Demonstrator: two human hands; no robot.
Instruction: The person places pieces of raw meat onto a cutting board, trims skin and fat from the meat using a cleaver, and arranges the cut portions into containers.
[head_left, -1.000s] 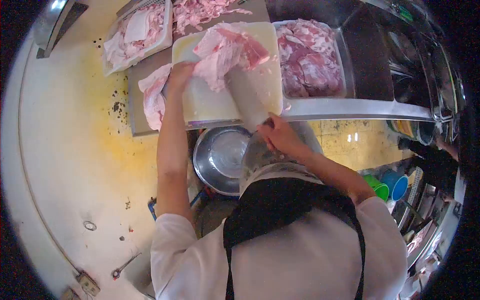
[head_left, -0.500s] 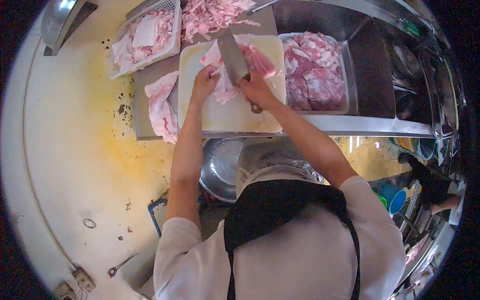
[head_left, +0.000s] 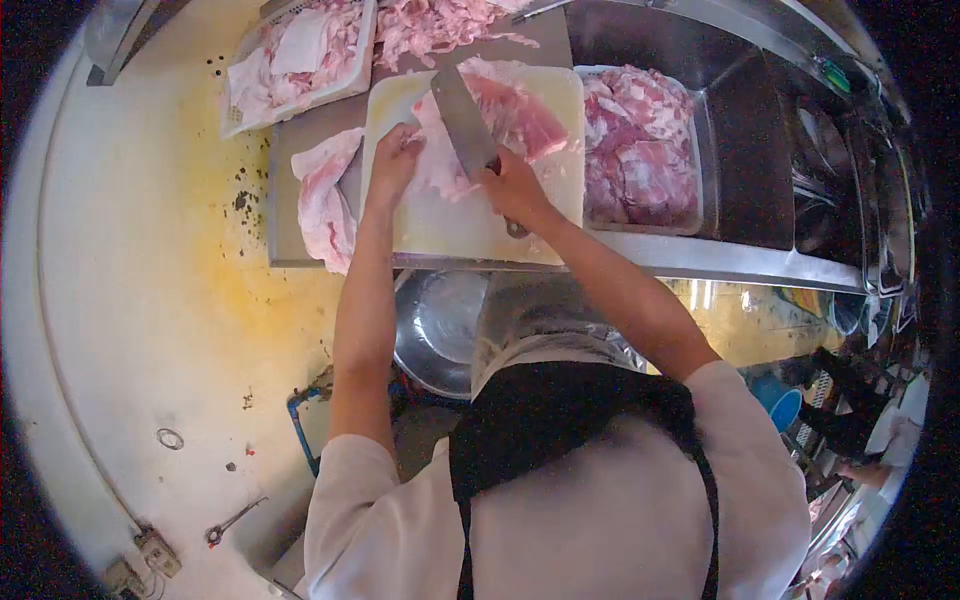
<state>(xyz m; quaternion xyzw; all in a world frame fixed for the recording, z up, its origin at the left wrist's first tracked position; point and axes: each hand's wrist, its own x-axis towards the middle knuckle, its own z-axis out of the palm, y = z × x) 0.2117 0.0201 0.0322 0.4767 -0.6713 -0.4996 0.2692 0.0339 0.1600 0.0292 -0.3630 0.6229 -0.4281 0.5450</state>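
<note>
One rectangular cleaver (head_left: pixel 459 115), right hand (head_left: pixel 520 188) clenching it — left hand (head_left: pixel 394 163) curled by ragged meat (head_left: pixel 535 122), hold unclear.

Round metal basin (head_left: pixel 437 328) (partly hidden), blue bucket (head_left: pixel 779 402), yellow-stained wall (head_left: pixel 150 290)

The right hand (head_left: pixel 515 190) grips a cleaver (head_left: pixel 461 118) (broad and flat) over pink meat (head_left: pixel 533 118).

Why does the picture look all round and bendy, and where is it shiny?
Head view: black corners surround a round image, and lines on the wall curve, probably from a very wide lens; head view: white glare on the floor, shine on the metal basin; head view: the cleaver's outline is clear.
</note>
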